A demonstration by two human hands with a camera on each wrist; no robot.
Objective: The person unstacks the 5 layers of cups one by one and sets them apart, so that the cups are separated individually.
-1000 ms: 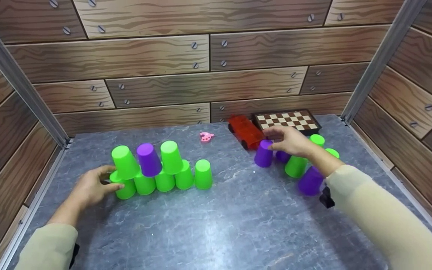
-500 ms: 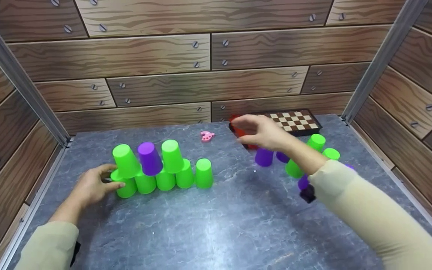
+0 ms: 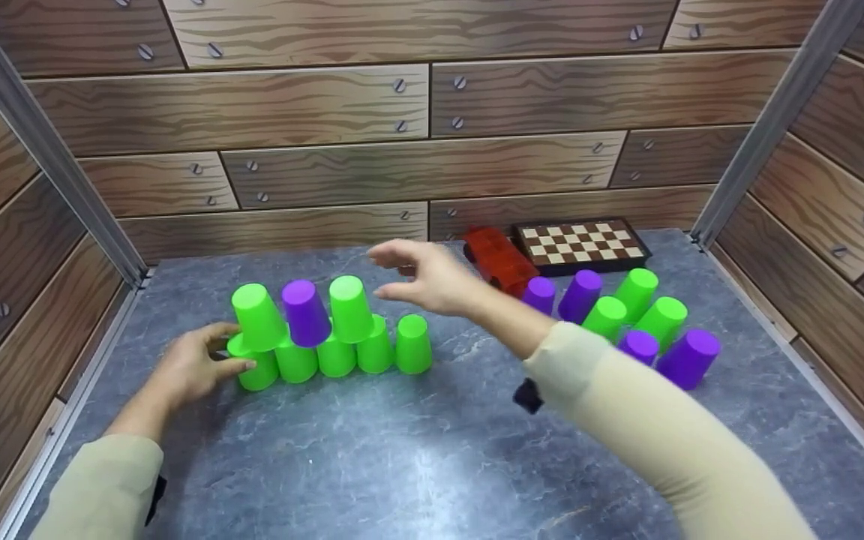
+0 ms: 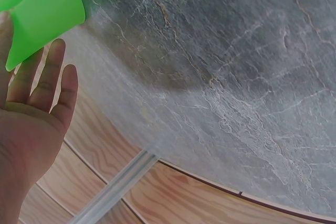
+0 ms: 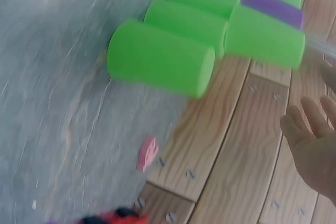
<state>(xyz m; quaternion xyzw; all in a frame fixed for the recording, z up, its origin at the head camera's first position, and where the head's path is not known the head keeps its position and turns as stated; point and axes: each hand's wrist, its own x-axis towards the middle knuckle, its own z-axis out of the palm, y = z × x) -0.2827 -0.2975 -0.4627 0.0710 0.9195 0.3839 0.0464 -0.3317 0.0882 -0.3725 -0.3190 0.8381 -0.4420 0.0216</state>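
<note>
A grey marble-patterned desk sits inside wood-plank walls, seen from above the person's own arms. Toward the left edge, the left hand rests against the end cup of a stack, fingers straight and gently cupped around its side without gripping, apparently to steady it. The stack is made of upturned cups: a bottom row of five green ones running toward the middle of the desk, with a green cup, a purple cup and another green cup perched on the seams above so each straddles two below. The last cup of the bottom row, the rightmost green cup, has nothing on it. Just above and behind it hovers the right hand, empty, fingers spread wide and thumb apart, the sleeve reaching in from the near right corner. Toward the far right corner stands a loose cluster of spare cups, green and purple, standing upside down on the desk close together. Behind them, against the back edge, lie a red toy car and a small chessboard.
</note>
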